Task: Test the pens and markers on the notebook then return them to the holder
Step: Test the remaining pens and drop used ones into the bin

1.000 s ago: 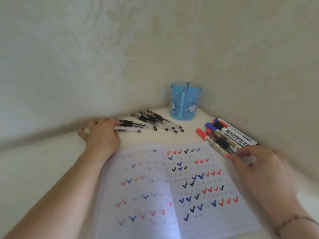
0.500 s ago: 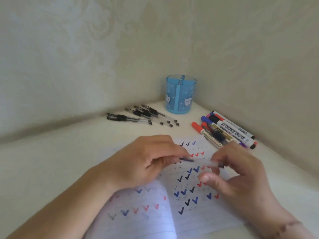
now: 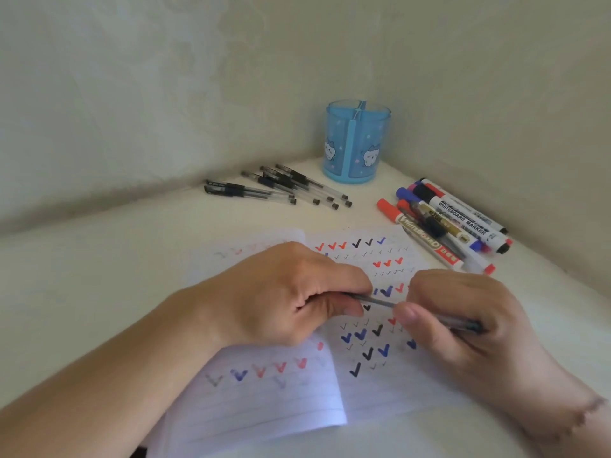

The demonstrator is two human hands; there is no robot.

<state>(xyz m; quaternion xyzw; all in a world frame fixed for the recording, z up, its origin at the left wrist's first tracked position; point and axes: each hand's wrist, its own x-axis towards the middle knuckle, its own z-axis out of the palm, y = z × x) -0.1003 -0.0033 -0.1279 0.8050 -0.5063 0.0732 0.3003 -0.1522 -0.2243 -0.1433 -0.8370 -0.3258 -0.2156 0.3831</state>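
Note:
An open lined notebook (image 3: 370, 385) full of red, blue and black check marks lies in front of me. Both hands hold one clear gel pen (image 3: 382, 302) just above its right page. My left hand (image 3: 284, 295) pinches the pen's left end between thumb and fingers. My right hand (image 3: 463, 319) grips the barrel, and the pen's far end sticks out past my right thumb. A blue translucent holder (image 3: 357, 143) with cat pictures stands in the corner and looks empty.
Several black gel pens (image 3: 281, 188) lie in a loose row left of the holder. A pile of whiteboard markers (image 3: 446, 226) with red, blue and black caps lies by the right wall. Walls close off the back and the right side.
My left hand left the gel pens and came over the notebook, and my right hand left the markers. Both now hold one pen between them, closer to me than half a second ago.

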